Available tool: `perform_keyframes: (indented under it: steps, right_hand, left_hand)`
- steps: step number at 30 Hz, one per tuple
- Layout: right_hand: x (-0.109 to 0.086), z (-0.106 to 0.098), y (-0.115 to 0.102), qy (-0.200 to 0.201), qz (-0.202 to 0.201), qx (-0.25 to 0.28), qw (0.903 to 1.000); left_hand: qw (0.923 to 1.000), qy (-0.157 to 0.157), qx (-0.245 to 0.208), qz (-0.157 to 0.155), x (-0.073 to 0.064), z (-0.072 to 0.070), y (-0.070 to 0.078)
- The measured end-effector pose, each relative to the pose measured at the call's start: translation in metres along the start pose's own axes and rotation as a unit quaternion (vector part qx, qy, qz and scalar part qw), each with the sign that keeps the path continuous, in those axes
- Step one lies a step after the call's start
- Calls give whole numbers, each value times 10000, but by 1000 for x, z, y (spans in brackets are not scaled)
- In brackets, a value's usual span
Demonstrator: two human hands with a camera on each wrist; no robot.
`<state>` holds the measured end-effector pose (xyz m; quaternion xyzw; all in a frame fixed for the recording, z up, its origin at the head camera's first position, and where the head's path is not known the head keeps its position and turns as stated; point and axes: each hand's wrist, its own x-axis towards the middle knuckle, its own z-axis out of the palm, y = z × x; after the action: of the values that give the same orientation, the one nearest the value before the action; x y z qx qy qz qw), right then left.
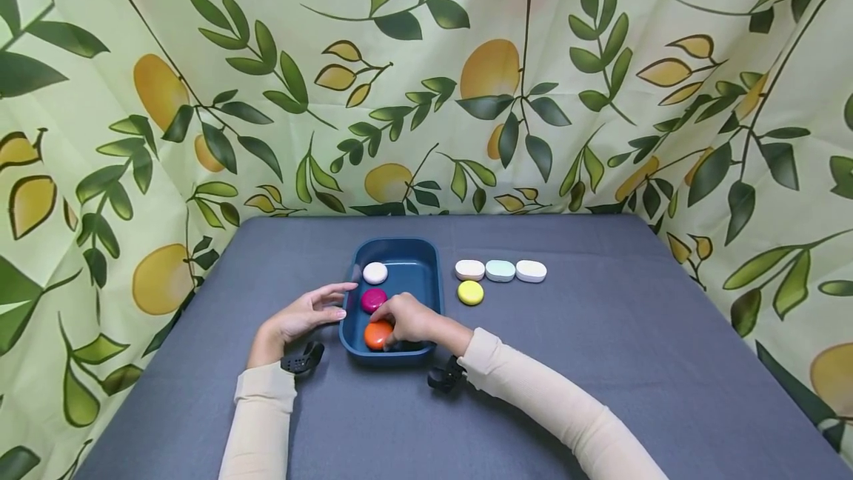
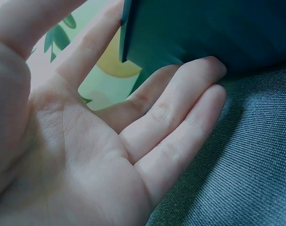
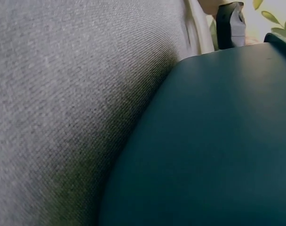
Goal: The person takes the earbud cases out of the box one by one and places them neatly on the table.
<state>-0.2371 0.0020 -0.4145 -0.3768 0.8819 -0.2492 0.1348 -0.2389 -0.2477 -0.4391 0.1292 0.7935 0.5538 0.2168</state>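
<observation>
A blue rectangular tray [image 1: 415,272] sits on the cloth-covered table, with three rounded pieces in a column along its left side. Nearest the front is a glossy orange disc [image 1: 377,335], which my right hand [image 1: 408,318] pinches from above with thumb and fingers. Behind it lie a magenta disc [image 1: 374,300] and a white disc [image 1: 375,273]. My left hand [image 1: 308,312] is at the tray's left side, thumb and fingertips right at the rim. In the left wrist view its fingers reach to the tray's outer wall [image 2: 218,28], the palm holding nothing.
Right of the tray, three oval pieces stand in a row: a cream one [image 1: 469,270], a pale mint one [image 1: 500,270] and a white one [image 1: 531,271]. A yellow disc [image 1: 470,292] lies in front of them. Leaf-patterned fabric [image 1: 426,132] hangs behind the grey table [image 1: 600,332].
</observation>
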Motion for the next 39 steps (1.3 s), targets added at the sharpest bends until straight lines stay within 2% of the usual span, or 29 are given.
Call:
perform_keyframes:
  steps: [7,17,29,34,39]
  right_hand:
    - [-8,-8,-2,226,155,437,9987]
    - [-23,-23,1,731,-152,1034,9918]
    - [-38,-37,5,1120,-137,1243,9858]
    - [-47,-41,12,1199,-6,1445,9822]
    - [-60,-46,21,1475,27,1409,9790]
  left_hand:
    - [10000,-13,30,32,-1,2,1]
    - [10000,-6,29,-27,0,1,3]
    - [10000,23,51,-78,-1,1,3]
    - [10000,29,74,-38,-1,2,2]
    - [10000,36,54,-32,0,2,3]
